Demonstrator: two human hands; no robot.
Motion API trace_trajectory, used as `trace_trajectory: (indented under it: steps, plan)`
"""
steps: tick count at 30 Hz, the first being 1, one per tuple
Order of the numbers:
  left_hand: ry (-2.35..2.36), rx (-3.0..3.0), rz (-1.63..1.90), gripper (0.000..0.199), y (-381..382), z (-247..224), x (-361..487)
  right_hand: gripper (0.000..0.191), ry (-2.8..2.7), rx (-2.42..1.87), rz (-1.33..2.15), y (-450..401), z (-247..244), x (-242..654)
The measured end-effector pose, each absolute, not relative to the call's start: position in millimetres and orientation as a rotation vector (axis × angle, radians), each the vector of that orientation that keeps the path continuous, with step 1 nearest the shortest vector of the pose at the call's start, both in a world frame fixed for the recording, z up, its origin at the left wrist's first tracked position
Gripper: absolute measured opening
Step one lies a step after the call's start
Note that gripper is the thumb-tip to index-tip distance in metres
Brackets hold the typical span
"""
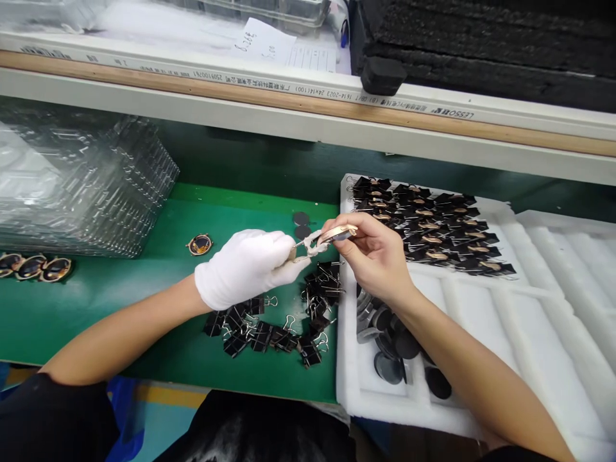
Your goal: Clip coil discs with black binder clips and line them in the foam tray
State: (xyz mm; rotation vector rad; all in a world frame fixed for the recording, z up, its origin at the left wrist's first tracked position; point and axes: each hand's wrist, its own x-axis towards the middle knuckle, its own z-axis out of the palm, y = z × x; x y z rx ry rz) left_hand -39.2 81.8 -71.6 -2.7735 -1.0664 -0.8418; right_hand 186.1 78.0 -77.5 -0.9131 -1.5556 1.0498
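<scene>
My left hand (255, 263), in a white glove, is closed around a plier-like tool (314, 244) with pale, wrapped-looking jaws. Those jaws meet the near edge of a gold-rimmed round piece (342, 232) with a dark disc under it. Bare fingers of my right hand (375, 253) pinch that piece from the other side. Whether the jaws grip it or only touch it, I cannot tell. Below both hands lie several black binder clips (262, 335) on the green table (168, 333). Two dark discs (301, 224) rest just behind the tool.
On the right, a white foam tray (351, 378) holds rows of clipped pieces (428, 224) and loose dark discs (404, 343). Stacked clear plastic trays (96, 186) stand left. One gold-rimmed piece (199, 244) lies nearby, with several more (33, 266) farther left. A shelf edge (289, 109) crosses behind.
</scene>
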Motion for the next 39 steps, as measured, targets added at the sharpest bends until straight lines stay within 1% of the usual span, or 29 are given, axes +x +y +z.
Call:
trace_trajectory:
  steps: [4, 10, 15, 18, 20, 21, 24, 26, 27, 28, 30, 32, 34, 36, 39]
  plan:
    - [-1.079, -2.795, -0.863, 0.039, 78.0, -69.3, -38.2, 0.024, -1.506, -0.962, 1.040, 75.7, -77.6, 184.0]
    - [-1.044, -2.636, -0.693, 0.045, 74.4, -70.4, -37.2, 0.012, -1.586, -0.879, 1.081, 77.0, -79.9, 186.4]
    - [-1.107, -2.609, -0.625, 0.046, 71.5, -67.5, -35.9, 0.020, -1.536, -0.916, 1.106, 78.2, -90.6, 184.9]
    - [-1.149, -2.678, -0.593, 0.042, 72.1, -61.2, -39.2, 0.013, -1.658, -0.868, 0.940, 79.9, -88.5, 191.0]
    - [-1.174, -2.883, -0.596, 0.034, 73.2, -54.6, -43.0, 0.009, -1.788, -0.768, 0.707, 80.2, -81.5, 198.8]
    - [-1.190, -3.052, -0.602, 0.033, 73.6, -50.9, -44.9, 0.010, -1.850, -0.716, 0.588, 79.8, -77.0, 202.9]
    - [-1.341, -3.644, -0.758, 0.040, 74.2, -41.6, -48.1, 0.024, -1.977, -0.623, 0.357, 76.3, -63.9, 211.8]
    - [-1.638, -3.875, -0.953, 0.050, 74.0, -38.6, -47.7, 0.027, -2.010, -0.589, 0.326, 73.5, -57.8, 213.7]
    - [-1.797, -3.920, -1.033, 0.052, 73.9, -38.0, -47.0, 0.028, -2.018, -0.580, 0.330, 72.4, -55.9, 213.7]
    - [-1.923, -3.932, -1.092, 0.050, 74.0, -37.9, -46.3, 0.028, -2.020, -0.583, 0.351, 71.6, -54.7, 213.2]
    - [-2.004, -3.903, -1.181, 0.041, 74.8, -38.3, -45.3, 0.031, -1.971, -0.660, 0.476, 71.1, -53.8, 211.6]
    - [-1.981, -3.779, -1.302, 0.037, 76.3, -39.0, -45.0, 0.035, -1.834, -0.803, 0.761, 71.4, -54.4, 209.4]
    - [-1.965, -3.617, -1.356, 0.033, 78.0, -39.3, -45.2, 0.030, -1.651, -0.902, 1.111, 71.5, -55.9, 206.7]
    - [-1.959, -3.478, -1.345, 0.034, 79.3, -39.1, -45.3, 0.023, -1.528, -0.921, 1.339, 70.5, -58.1, 203.3]
    - [-1.987, -3.324, -1.293, 0.034, 78.8, -38.6, -44.3, 0.025, -1.502, -0.917, 1.391, 66.8, -61.3, 196.9]
